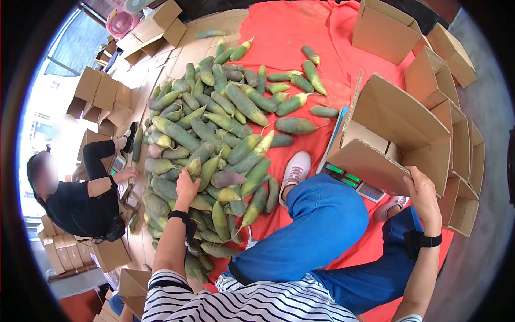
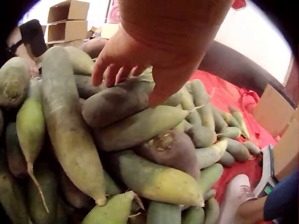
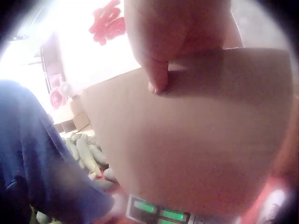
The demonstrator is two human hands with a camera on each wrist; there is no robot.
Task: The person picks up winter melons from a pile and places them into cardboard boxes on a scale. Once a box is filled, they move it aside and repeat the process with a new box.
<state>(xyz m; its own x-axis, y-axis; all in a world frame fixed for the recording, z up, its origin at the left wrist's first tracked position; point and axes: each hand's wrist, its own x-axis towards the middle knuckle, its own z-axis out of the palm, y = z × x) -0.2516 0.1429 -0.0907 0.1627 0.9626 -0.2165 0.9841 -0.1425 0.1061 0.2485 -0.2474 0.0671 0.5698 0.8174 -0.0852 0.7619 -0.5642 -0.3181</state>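
Note:
The left hand (image 1: 188, 188) is over the heap of long green radishes, its fingers at one radish (image 1: 195, 167). In the left wrist view this hand (image 2: 154, 56) curls over a dark green radish (image 2: 117, 103), thumb on one side and fingers on the other. At the right, the right hand (image 1: 424, 196) pinches the edge of a flap on an open cardboard box (image 1: 370, 161). The right wrist view shows its thumb (image 3: 159, 79) flat against the flap (image 3: 187, 135), the other fingers hidden. The box stands on a scale (image 1: 343, 176) with green-lit displays.
More empty cardboard boxes (image 1: 432, 80) line the right side. Loose radishes (image 1: 314, 76) lie on the red cloth (image 1: 289, 32). A seated person in black (image 1: 80, 204) is at the left, with stacked boxes around. The wearer's bent knee (image 1: 332, 214) is between heap and scale.

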